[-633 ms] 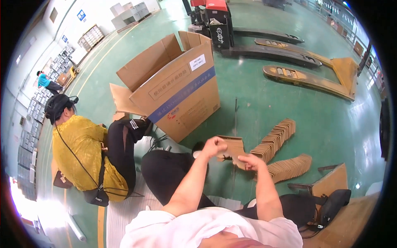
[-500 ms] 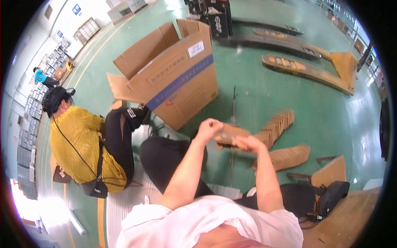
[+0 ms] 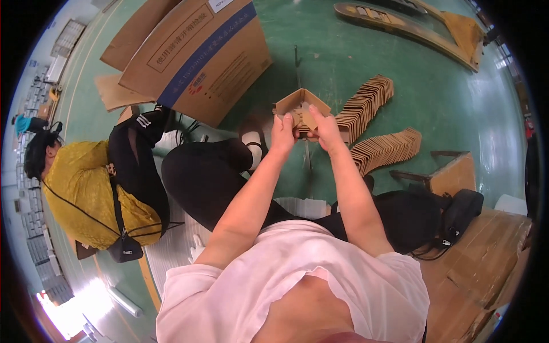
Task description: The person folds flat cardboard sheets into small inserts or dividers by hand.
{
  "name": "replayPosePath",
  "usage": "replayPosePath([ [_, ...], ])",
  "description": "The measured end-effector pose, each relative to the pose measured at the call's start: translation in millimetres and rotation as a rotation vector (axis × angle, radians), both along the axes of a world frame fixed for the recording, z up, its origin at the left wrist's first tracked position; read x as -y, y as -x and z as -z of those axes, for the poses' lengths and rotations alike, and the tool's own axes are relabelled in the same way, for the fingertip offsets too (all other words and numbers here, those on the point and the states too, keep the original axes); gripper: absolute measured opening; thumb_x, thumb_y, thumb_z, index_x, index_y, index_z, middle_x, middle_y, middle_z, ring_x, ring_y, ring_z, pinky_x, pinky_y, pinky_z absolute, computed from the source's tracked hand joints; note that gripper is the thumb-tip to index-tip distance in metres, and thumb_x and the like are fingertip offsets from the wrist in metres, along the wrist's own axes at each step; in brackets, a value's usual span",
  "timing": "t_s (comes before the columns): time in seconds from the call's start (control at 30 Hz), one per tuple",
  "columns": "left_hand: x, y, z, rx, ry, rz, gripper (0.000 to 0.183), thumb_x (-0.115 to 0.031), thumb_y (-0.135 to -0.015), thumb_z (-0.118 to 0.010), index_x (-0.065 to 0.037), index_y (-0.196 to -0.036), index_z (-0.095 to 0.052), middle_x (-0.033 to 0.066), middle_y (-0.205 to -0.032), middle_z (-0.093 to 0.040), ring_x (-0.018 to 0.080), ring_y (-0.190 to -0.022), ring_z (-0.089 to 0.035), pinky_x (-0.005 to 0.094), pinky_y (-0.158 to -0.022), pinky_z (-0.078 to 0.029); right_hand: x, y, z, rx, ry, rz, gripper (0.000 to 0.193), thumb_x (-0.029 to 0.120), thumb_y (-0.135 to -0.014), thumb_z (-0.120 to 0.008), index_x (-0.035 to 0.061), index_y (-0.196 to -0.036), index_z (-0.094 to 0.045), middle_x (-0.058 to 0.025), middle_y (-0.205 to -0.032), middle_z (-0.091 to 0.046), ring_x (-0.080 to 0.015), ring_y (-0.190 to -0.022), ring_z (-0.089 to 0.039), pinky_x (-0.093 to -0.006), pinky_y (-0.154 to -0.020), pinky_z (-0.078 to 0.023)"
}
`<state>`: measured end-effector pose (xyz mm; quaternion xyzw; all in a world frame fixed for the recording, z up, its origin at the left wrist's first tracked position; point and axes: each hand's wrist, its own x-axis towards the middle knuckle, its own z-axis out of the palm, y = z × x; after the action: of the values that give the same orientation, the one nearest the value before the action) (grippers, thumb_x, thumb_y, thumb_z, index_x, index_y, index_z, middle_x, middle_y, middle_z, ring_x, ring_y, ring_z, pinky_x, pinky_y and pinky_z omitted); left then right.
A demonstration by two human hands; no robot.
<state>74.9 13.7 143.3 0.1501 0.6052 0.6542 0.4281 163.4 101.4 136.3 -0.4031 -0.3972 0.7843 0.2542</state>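
Observation:
Both my hands hold a piece of brown cardboard [image 3: 289, 103] bent into an angled shape, out in front of me above the green floor. My left hand [image 3: 283, 135] grips its near left side, and my right hand [image 3: 326, 129] grips the near right side, thumbs on top. The fingers under the cardboard are mostly hidden. Just right of my right hand, a row of nested, angled cardboard pieces [image 3: 367, 106] stretches away over the floor. A second similar row [image 3: 390, 149] curves nearer to me.
A large open carton [image 3: 220, 71] with a blue band stands ahead on the left. A person in a yellow top [image 3: 97, 188] sits at my left. To the right are a small stool [image 3: 454, 174], a black bag [image 3: 462, 214] and flattened cardboard [image 3: 474, 263]. A yellow pallet jack [image 3: 394, 23] stands at the far right.
The view has tilted down. My hands, earlier blurred and further apart on the cardboard, are now close together, and the piece shows a sharper, angled fold.

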Motion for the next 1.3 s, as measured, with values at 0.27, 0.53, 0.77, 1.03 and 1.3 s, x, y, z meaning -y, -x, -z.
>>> replayPosePath([
  [0.27,-10,-9,13,0.105,0.018,0.055,0.019,-0.025,-0.094,-0.032,-0.011,-0.085,-0.041,-0.0003,-0.063,-0.049,0.0076,-0.042,-0.039,0.0207,-0.036,-0.028,0,-2,17,0.086,-0.149,0.123,0.031,0.032,-0.083,-0.058,0.0014,-0.088,-0.059,-0.0022,-0.067,-0.057,-0.0086,-0.047,-0.049,-0.0207,-0.038,-0.039],
  [0.53,-6,-4,26,0.586,0.115,0.051,0.021,-0.027,-0.094,-0.031,-0.011,-0.085,-0.041,0.0005,-0.06,-0.045,0.009,-0.041,-0.035,0.0215,-0.035,-0.024,1,-3,38,0.19,-0.284,0.094,0.036,0.034,-0.083,-0.059,-0.0016,-0.087,-0.06,-0.0026,-0.066,-0.057,-0.0081,-0.051,-0.051,-0.0216,-0.04,-0.04],
  [0.77,-6,9,37,0.212,0.278,0.005,0.019,-0.027,-0.093,-0.035,-0.01,-0.091,-0.044,0.0005,-0.062,-0.051,0.0103,-0.042,-0.045,0.0231,-0.037,-0.033,-9,-13,9,0.573,-0.298,-0.303,0.045,0.045,-0.08,-0.058,0.0004,-0.087,-0.059,-0.0047,-0.07,-0.058,-0.0091,-0.055,-0.052,-0.0224,-0.045,-0.043],
  [1.03,-6,5,39,0.137,0.269,0.155,0.021,-0.028,-0.091,-0.04,-0.008,-0.098,-0.046,0.0022,-0.07,-0.057,0.011,-0.049,-0.053,0.0235,-0.044,-0.039,-53,-37,-1,0.571,-0.419,-0.551,0.042,0.042,-0.076,-0.061,0.0008,-0.083,-0.058,-0.0012,-0.059,-0.051,-0.0097,-0.05,-0.047,-0.0231,-0.044,-0.037],
  [1.3,-10,42,19,0.084,0.153,0.216,0.028,-0.016,-0.084,-0.049,-0.011,-0.11,-0.043,0.0038,-0.083,-0.055,0.0093,-0.054,-0.05,0.0231,-0.05,-0.042,-30,-44,14,0.207,0.01,-0.287,0.024,0.028,-0.08,-0.063,0.0075,-0.092,-0.058,0.0013,-0.066,-0.053,-0.006,-0.046,-0.042,-0.0196,-0.039,-0.029],
])
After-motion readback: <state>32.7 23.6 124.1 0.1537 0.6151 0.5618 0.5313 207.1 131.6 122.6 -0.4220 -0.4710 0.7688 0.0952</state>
